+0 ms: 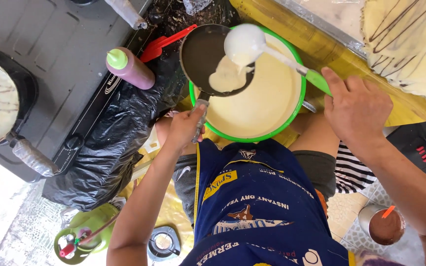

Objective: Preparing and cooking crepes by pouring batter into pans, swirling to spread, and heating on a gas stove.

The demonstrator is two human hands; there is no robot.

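The left hand (pixel 186 129) is clenched on the handle of a small dark pan (pixel 213 59), which is above the green bowl (pixel 292 116) of pale batter. The right hand (pixel 356 106) grips a ladle (pixel 245 44) tilted over the pan; its palm hides the handle end. The pan covers the bowl's near-left rim.

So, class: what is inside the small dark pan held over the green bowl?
A patch of pale batter lies in the pan, poured from the ladle in the right hand. The ladle covers part of the pan's far side, so what lies there is hidden.
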